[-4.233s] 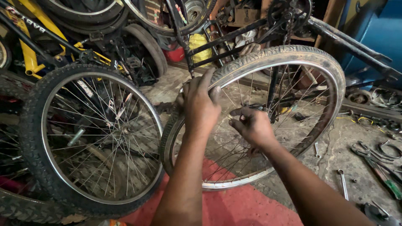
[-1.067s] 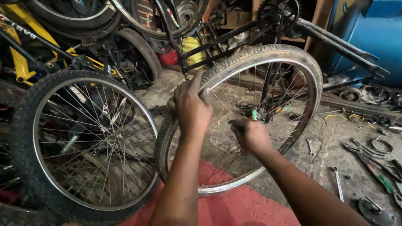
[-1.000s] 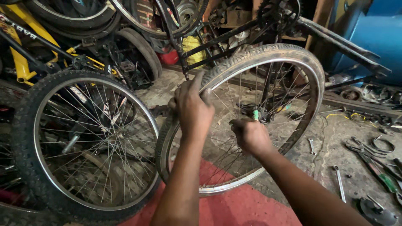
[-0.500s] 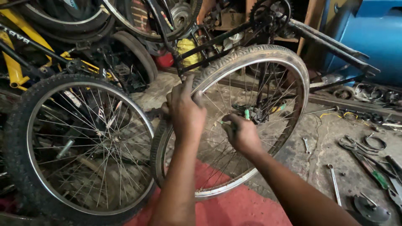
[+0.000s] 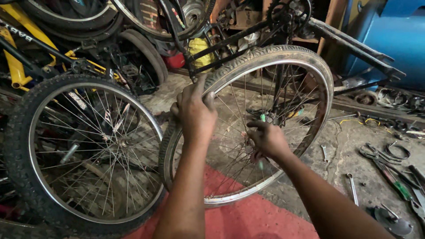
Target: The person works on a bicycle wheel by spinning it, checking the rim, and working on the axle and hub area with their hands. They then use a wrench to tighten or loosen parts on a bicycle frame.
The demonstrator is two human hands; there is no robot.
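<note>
1. The right hand [image 5: 265,139] pinches a small green tool [image 5: 262,118] among the spokes; its tip is hidden.
2. The left hand [image 5: 195,113] clamps the tyre [image 5: 283,51] of the upright wheel.
3. A second wheel [image 5: 84,150] crowds just left; spanners [image 5: 352,188] lie well right.

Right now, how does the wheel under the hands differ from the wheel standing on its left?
The held wheel has a worn, brownish, smoother tyre; the left wheel has a black, knobby tyre. The left hand grips the held wheel's tyre and the right hand is at its spokes; the left wheel is untouched. Both are upright, spoked, with metal rims.
</note>
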